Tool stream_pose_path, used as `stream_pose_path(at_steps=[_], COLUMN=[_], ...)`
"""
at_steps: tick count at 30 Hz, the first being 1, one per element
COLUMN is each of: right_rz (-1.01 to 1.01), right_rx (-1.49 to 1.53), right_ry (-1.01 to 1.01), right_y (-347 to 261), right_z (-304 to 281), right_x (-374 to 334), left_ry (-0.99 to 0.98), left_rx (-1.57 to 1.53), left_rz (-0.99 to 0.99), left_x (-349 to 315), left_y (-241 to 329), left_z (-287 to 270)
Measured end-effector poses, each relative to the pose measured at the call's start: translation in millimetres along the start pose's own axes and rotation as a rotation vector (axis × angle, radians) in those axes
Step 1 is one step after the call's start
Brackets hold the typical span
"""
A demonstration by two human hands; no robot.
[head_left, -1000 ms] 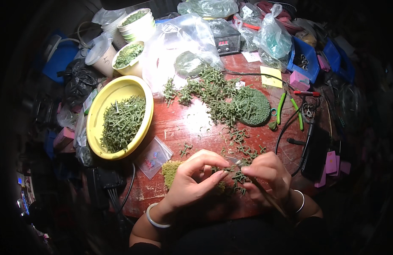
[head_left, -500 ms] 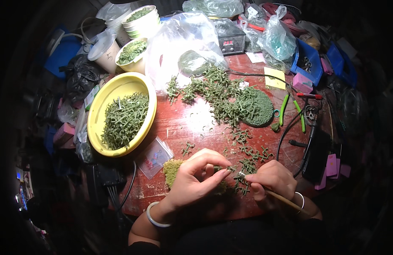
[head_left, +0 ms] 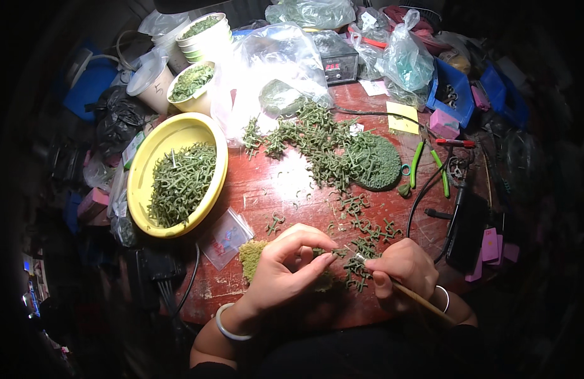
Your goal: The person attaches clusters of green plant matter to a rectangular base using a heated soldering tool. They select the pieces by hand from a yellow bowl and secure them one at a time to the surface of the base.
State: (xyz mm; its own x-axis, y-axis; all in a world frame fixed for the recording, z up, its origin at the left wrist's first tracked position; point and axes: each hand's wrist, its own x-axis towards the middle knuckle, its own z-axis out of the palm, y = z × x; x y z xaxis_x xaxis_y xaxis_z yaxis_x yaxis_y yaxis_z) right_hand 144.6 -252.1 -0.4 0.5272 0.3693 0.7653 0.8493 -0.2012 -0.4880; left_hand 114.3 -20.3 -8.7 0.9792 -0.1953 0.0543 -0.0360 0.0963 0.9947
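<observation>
My left hand (head_left: 291, 260) is closed in a pinch, thumb and forefinger holding a small green curled piece (head_left: 338, 252) at their tips. My right hand (head_left: 406, 270) grips a thin tool with a wooden handle (head_left: 421, 299), a metal collar and a fine tip that points at the left fingertips. More loose green pieces (head_left: 361, 273) lie on the table beneath the tool's tip. Partly hidden behind my left hand is a yellowish-green spongy block (head_left: 249, 258).
A yellow basin (head_left: 135, 205) full of green pieces stands at the left. A heap of them (head_left: 327, 148) lies mid-table against a round green pad (head_left: 387, 165). Green-handled pliers (head_left: 416, 165), a black cable and pink blocks (head_left: 445, 124) are at the right; a small clear bag (head_left: 225, 240) lies near the left hand.
The whole view has shifted slightly to the left. The tool's fine tip now shows more plainly beside the left fingertips; both hands keep their grip.
</observation>
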Motion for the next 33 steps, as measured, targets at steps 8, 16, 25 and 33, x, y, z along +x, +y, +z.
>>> stream_pose_path(at_steps=[8,16,25,33], right_rz=[0.046,0.021,0.109,0.116], right_rx=[0.041,0.182,0.313,0.555], right_ry=[-0.019,-0.046,-0.088,-0.064], right_y=[-1.3,0.8,1.0,20.5], right_z=[-1.4,2.8,-0.7,-11.0], right_x=[0.3,1.0,0.9,-4.5], left_ry=[0.000,-0.020,-0.029,-0.024], left_rx=[-0.049,-0.035,-0.030,-0.389], left_rz=[0.002,0.009,0.029,0.011], left_x=[-0.7,-0.8,-0.2,2.3], left_y=[1.4,-2.8,-4.2,-0.7], left_z=[0.0,-2.4,-3.1,-6.6])
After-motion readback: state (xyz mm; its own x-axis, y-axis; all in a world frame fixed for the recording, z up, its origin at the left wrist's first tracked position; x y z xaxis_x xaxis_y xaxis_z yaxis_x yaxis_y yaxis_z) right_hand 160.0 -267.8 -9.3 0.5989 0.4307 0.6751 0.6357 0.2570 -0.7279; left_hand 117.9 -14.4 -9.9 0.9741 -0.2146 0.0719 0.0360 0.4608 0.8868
